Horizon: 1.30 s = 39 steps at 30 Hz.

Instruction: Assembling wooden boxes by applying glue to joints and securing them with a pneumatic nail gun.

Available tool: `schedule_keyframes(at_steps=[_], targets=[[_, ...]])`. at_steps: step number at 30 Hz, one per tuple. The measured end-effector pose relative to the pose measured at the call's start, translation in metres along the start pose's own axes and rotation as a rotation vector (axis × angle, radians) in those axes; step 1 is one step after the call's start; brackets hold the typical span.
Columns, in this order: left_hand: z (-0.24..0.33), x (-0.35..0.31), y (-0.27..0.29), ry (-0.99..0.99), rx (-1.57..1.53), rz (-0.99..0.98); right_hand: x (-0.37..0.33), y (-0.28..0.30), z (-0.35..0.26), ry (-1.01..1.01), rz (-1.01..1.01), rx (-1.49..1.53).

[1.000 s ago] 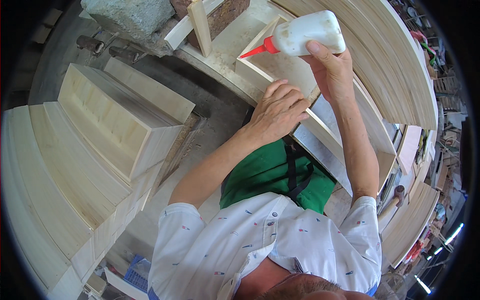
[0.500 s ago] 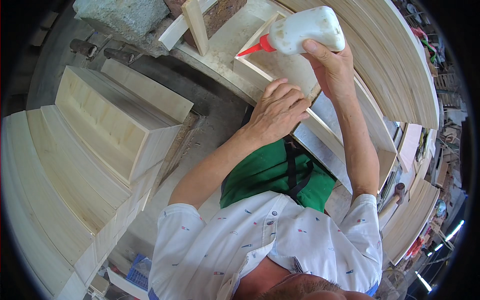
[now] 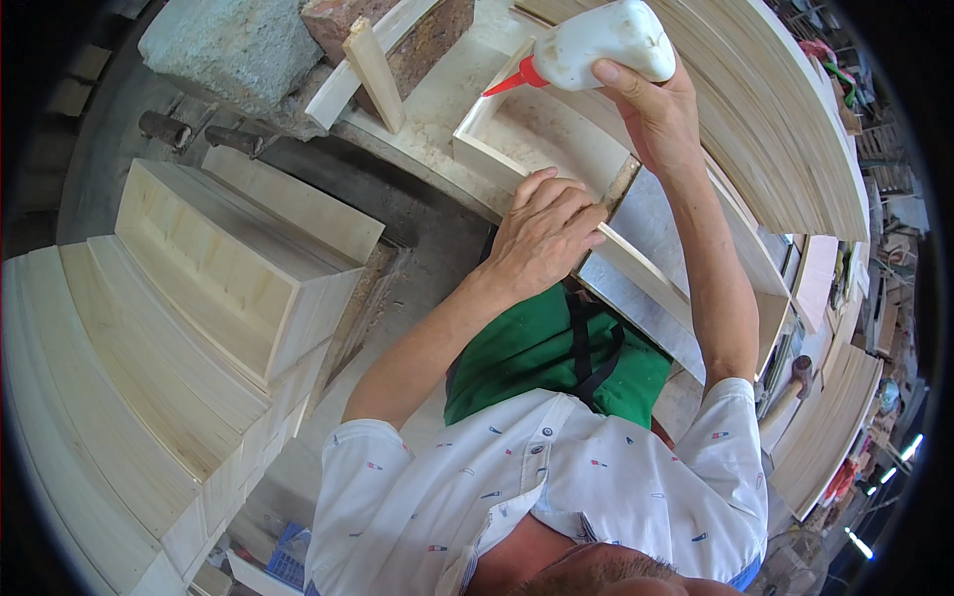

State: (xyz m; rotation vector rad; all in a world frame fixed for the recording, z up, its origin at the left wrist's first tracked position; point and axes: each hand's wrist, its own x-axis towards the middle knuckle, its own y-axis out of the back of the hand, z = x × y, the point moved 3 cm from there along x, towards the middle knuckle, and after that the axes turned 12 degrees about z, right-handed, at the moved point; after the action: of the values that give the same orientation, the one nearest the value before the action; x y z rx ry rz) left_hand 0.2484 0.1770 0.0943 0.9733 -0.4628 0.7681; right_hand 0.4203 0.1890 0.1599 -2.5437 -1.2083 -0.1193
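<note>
My right hand (image 3: 656, 114) is wrapped round a white squeeze bottle (image 3: 606, 45), tilted with its red nozzle (image 3: 517, 77) pointing down to the left. The nozzle tip is at the top edge of the short end board of a pale wooden frame (image 3: 646, 268); whether it touches, I cannot tell. Over the near long board of that frame my left hand (image 3: 549, 233) is closed, its fingers curled across the top edge. The frame lies partly on a pale work surface (image 3: 432, 99) and partly over a grey sheet.
At left stand stacked wooden boxes (image 3: 209, 268). A rough stone block (image 3: 234, 50) and a brick-coloured block sit at the far left, beside an upright wood strip (image 3: 374, 74). Stacked thin boards (image 3: 785, 119) fill the far right. A hammer (image 3: 790, 387) lies at right.
The bottle has shifted slightly up and away, its nozzle tip moving from the frame's near left corner along the end board. My left hand keeps its hold on the near board.
</note>
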Motion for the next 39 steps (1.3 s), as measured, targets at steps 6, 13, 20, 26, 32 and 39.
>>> schedule_keyframes(at_steps=[6, 13, 20, 26, 32, 39], targets=[[0.001, 0.001, 0.0, -0.012, 0.016, 0.009, 0.012, -0.002, -0.01, 0.065, 0.084, -0.001], [0.002, 0.003, 0.0, -0.014, -0.009, 0.003, 0.029, 0.0, -0.023, 0.032, 0.164, -0.111], [0.003, 0.003, 0.0, -0.009, -0.005, 0.0, 0.048, 0.01, -0.023, 0.056, 0.194, -0.087], [0.003, 0.003, 0.0, -0.004, 0.002, -0.01, 0.054, 0.019, -0.021, 0.145, 0.222, -0.147], [0.004, 0.004, 0.0, -0.005, 0.001, -0.008, 0.045, 0.029, -0.029, 0.144, 0.215, -0.152], [0.005, 0.005, 0.0, -0.027, 0.005, 0.011, 0.028, 0.051, -0.043, 0.118, 0.271, -0.228]])
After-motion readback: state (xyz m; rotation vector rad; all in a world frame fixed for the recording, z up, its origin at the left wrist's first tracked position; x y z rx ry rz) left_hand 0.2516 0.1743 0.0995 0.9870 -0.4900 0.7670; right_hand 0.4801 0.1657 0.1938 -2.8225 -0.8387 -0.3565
